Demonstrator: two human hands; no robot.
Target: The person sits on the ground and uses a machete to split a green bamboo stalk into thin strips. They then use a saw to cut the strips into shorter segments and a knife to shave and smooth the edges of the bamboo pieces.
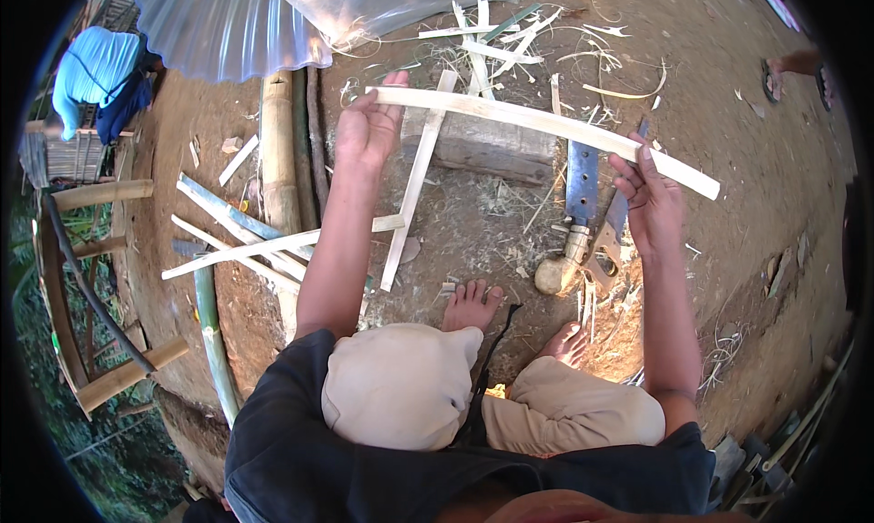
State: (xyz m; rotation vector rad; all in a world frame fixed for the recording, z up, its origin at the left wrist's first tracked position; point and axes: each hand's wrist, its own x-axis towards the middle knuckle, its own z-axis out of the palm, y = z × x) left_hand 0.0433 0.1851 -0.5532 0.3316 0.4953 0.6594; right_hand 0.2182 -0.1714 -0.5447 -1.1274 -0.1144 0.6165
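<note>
A long pale bamboo strip (519, 113) stretches between my two hands, bowed slightly in the fisheye picture. My left hand (369, 133) holds its left end, thumb in front and fingers extended behind. Nearer its right end, my right hand (651, 195) pinches the strip between thumb and fingers. Below it on the ground lie a broad-bladed machete (581, 184) with a knobbed wooden handle and a handsaw (608, 245), close to my right hand. A wooden block (492, 145) sits beneath the strip, with another bamboo strip (419, 182) leaning across its left end.
Several split bamboo pieces (264, 250) lie crossed on the left beside thick bamboo poles (280, 159). Shavings (510, 45) litter the dirt near clear plastic sheeting (391, 4). A person in blue (96, 68) bends at far left; another person's foot (774, 79) shows at right.
</note>
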